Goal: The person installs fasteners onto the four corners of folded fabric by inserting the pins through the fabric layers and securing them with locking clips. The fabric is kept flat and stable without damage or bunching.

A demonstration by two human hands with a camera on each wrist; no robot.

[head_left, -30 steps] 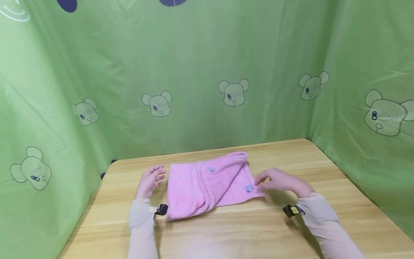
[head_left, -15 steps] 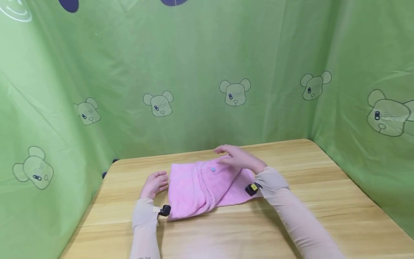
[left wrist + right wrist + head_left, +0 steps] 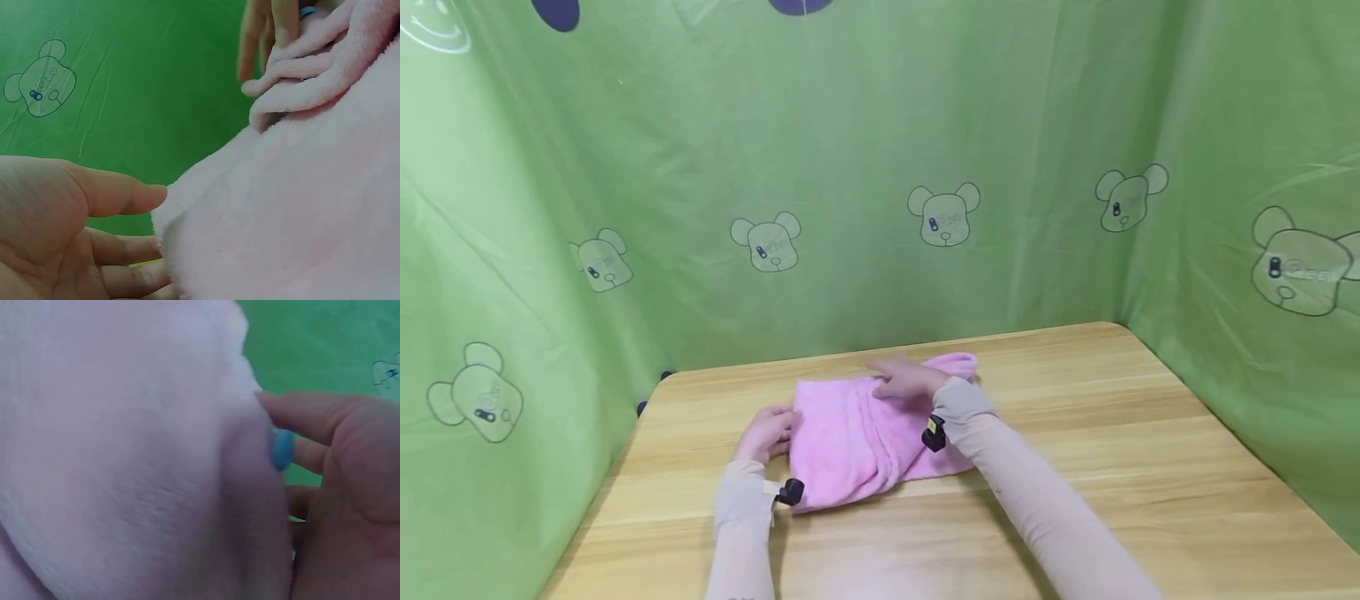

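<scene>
A pink plush towel (image 3: pixel 831 442) lies folded on the table, with layered folds across its middle and a looped end at the far right. My left hand (image 3: pixel 765 435) is at its left edge. In the left wrist view the thumb tip meets the edge of the towel, and the other fingers (image 3: pixel 128 250) stretch out, their tips partly hidden behind it. Over the towel's far middle, my right hand (image 3: pixel 908 381) reaches leftward with extended, slightly blurred fingers. A blue button (image 3: pixel 282 450) shows beside that hand's fingers in the right wrist view; whether they touch it I cannot tell.
The wooden table (image 3: pixel 1075 417) runs back to a green curtain (image 3: pixel 850 292) printed with bear heads, which also hangs at both sides. A small black camera (image 3: pixel 934 433) sits on the right wrist, and a similar camera (image 3: pixel 790 492) on the left.
My right hand has left the towel's right corner and swept left across its top to the far middle. My left hand has shifted slightly right to the left edge. The towel lies nearly unchanged.
</scene>
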